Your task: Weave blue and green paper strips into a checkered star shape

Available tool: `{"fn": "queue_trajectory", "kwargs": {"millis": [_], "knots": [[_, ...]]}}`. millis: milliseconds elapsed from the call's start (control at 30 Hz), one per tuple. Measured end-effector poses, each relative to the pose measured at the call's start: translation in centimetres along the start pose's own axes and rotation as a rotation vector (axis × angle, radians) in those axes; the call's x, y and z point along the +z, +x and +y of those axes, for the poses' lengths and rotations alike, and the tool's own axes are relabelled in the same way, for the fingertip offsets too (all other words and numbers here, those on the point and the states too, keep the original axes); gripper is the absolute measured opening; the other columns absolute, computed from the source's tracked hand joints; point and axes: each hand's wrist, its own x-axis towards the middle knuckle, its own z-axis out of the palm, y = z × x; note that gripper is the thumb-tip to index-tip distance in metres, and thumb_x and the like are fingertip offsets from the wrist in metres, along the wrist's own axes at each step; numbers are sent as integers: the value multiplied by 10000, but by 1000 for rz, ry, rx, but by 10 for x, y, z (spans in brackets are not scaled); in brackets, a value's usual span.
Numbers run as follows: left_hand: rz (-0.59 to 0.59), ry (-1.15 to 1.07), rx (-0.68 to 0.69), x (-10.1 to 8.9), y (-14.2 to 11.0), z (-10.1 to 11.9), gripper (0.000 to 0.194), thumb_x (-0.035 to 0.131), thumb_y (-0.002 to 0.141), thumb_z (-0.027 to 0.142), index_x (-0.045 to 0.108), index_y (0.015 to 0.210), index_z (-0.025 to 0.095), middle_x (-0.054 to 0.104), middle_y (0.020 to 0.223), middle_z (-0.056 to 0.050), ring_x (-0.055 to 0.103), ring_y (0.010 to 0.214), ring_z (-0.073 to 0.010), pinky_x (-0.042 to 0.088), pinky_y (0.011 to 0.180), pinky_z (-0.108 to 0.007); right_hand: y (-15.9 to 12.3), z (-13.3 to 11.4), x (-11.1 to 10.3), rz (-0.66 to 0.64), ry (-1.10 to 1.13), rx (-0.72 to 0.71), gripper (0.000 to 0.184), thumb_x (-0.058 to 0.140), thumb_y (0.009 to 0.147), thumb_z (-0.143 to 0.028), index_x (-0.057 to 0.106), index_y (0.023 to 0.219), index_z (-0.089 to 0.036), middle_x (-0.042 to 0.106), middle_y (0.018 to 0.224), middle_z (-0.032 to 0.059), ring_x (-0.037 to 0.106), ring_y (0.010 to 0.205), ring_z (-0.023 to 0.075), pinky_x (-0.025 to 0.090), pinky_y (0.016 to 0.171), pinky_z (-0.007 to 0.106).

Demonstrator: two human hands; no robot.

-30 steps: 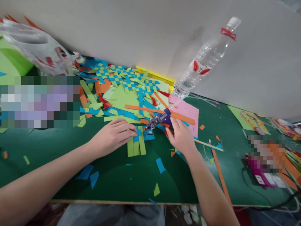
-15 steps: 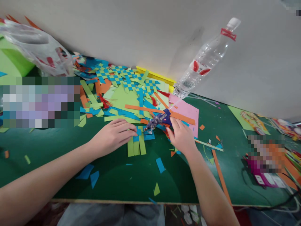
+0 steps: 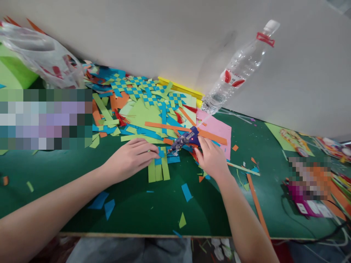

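My right hand [image 3: 212,157] is closed around the handle of a blue hot glue gun [image 3: 191,137], whose small light glows red. The gun's nozzle end is covered in crumpled clear stuff and points left, down at a small weave of green and blue paper strips [image 3: 159,170]. At the left edge of this weave my left hand [image 3: 134,155] has its fingers bent and together, holding the paper; the fingertips are partly hidden. Loose strip ends hang from the weave toward me and to the right.
Behind the hands lie woven blue-green paper pieces [image 3: 134,89], red tassels [image 3: 120,118] and an orange strip [image 3: 167,126]. A plastic bottle [image 3: 238,69] leans at the wall. A plastic bag [image 3: 46,54] stands left. Paper scraps [image 3: 187,192] dot the green table [image 3: 153,215].
Both hands and the glue gun keep nearly the same place over the woven strips. The whole view has shifted very slightly.
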Motion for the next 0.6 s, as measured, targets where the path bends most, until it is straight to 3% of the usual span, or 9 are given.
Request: {"fn": "queue_trajectory", "kwargs": {"millis": [333, 600], "knots": [[-8, 9, -15, -1, -1, 1, 180, 504, 877, 150, 655, 948, 216, 683, 1012, -49, 627, 897, -168, 463, 873, -351, 0, 0, -1, -3, -5, -7, 407, 363, 930, -278, 459, 1279, -91, 622, 1137, 171, 607, 1002, 278, 497, 813, 414], [-9, 19, 9, 0, -1, -1, 169, 500, 882, 152, 644, 949, 211, 682, 1015, -45, 622, 886, -166, 462, 862, -351, 0, 4, -3, 102, 19, -40, 426, 405, 894, -299, 486, 1253, -84, 634, 1094, 174, 609, 977, 280, 495, 815, 421]]}}
